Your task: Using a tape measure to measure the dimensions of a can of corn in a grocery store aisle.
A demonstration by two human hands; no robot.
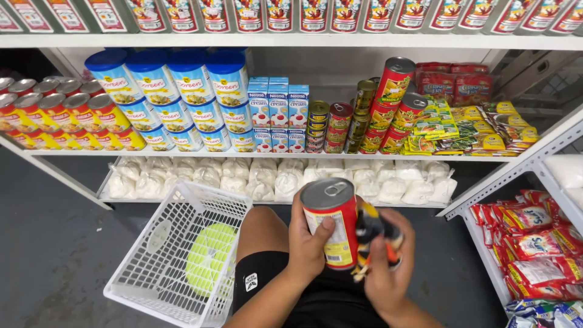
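Holding lower center: our left hand [308, 243] clenched round an upright red can [333, 223], top up; right hand [382, 273] grasping a black-orange tool [371, 229].

This is a small grocery shop. White metal shelves [303, 41] carry rows of tins [57, 112], blue tubs [176, 100], small cartons [278, 115], bagged white goods [273, 179] and snack packets [534, 243], and a white shopping basket [176, 255] sits on the grey floor [48, 243].

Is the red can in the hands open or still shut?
Shut: the red can in the left hand has its pull-tab lid flat and unbroken.
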